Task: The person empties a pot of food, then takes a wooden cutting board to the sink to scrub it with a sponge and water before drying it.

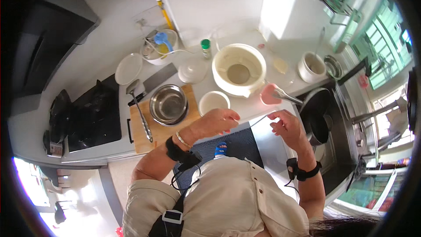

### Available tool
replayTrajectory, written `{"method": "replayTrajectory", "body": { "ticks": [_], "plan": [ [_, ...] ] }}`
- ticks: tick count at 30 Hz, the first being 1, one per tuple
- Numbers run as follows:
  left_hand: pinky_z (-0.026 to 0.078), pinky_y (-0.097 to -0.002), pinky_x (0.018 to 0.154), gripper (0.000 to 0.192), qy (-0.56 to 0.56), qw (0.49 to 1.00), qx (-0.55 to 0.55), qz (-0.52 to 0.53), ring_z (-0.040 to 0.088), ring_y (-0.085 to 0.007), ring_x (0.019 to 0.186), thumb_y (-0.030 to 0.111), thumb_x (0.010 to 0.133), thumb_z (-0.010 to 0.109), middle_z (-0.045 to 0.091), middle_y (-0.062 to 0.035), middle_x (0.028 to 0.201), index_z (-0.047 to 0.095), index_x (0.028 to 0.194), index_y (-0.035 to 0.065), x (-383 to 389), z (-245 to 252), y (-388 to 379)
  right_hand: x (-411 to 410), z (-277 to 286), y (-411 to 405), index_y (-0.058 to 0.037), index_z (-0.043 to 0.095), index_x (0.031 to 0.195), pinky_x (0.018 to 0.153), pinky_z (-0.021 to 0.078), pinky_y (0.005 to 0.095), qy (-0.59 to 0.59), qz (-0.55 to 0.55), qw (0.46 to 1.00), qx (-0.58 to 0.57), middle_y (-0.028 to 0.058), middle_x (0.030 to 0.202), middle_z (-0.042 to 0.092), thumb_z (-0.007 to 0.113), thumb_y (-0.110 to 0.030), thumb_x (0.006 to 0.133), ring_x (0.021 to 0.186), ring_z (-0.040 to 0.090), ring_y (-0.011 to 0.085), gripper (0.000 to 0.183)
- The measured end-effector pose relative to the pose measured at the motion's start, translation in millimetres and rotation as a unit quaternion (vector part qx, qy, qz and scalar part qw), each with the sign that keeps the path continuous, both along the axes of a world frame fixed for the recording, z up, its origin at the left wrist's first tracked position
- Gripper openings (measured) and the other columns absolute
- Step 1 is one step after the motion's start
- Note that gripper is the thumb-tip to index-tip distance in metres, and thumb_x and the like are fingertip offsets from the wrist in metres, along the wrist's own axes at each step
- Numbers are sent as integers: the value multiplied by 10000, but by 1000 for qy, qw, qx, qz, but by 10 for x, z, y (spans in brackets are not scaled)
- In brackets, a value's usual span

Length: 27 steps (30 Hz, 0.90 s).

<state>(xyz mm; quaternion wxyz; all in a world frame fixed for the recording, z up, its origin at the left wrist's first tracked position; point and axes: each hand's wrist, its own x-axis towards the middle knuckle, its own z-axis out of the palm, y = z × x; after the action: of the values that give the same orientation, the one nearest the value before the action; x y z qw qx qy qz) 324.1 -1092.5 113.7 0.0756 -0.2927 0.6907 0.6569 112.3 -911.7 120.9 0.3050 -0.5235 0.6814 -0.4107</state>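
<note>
My left hand (215, 121) hovers at the counter's front edge with loosely bent fingers and nothing visible in it. Just beyond its wrist stands a white bowl (214, 102). My right hand (286, 126) is apart from it to the right, fingers bent and spread, holding nothing that I can see. A thin dark line runs near its fingertips; whether it is a cord or an edge I cannot tell. Above the right hand sits a pink bowl (268, 94) with a metal utensil handle (287, 96) across it. A cream electric pot (238, 52), uncovered, stands behind the hands.
Steel bowls (168, 104) and a metal ladle (141, 115) lie on a wooden cutting board (139, 140), beside a cleaver (161, 77). Behind are a white lid (192, 69) and a green-capped shaker (206, 48). The black stove (95, 118) is left; black pans (315, 126) occupy the sink.
</note>
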Motion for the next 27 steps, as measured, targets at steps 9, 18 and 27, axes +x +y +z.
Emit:
{"method": "replayTrajectory", "body": {
  "ticks": [9, 18, 27],
  "plan": [
    [485, -311, 841, 430, 219, 961, 125, 115, 600, -177, 960, 284, 938, 513, 610, -110, 1094, 495, 1265, 6, 485, 210, -335, 386, -29, -677, 41, 608, 961, 552, 475, 255, -12, 28, 1000, -2, 95, 790, 621, 609, -23, 831, 606, 607, 149, 145],
    [356, -435, 1066, 545, 389, 796, 398, 239, 484, -335, 1227, 381, 970, 368, 511, -205, 1296, 403, 1323, -32, 437, 185, -550, 493, -44, -724, 33, 613, 967, 563, 481, 243, -48, -3, 999, 20, 79, 779, 631, 589, -12, 860, 635, 607, 113, 118],
    [388, -435, 1046, 454, 415, 784, 376, 268, 528, -309, 1187, 282, 974, 403, 546, -187, 1267, 425, 1318, -14, 358, 138, -187, 351, -17, -323, 28, 609, 977, 570, 492, 238, -47, -16, 999, 19, 71, 771, 643, 604, -35, 864, 628, 609, 112, 129]
  ]
}}
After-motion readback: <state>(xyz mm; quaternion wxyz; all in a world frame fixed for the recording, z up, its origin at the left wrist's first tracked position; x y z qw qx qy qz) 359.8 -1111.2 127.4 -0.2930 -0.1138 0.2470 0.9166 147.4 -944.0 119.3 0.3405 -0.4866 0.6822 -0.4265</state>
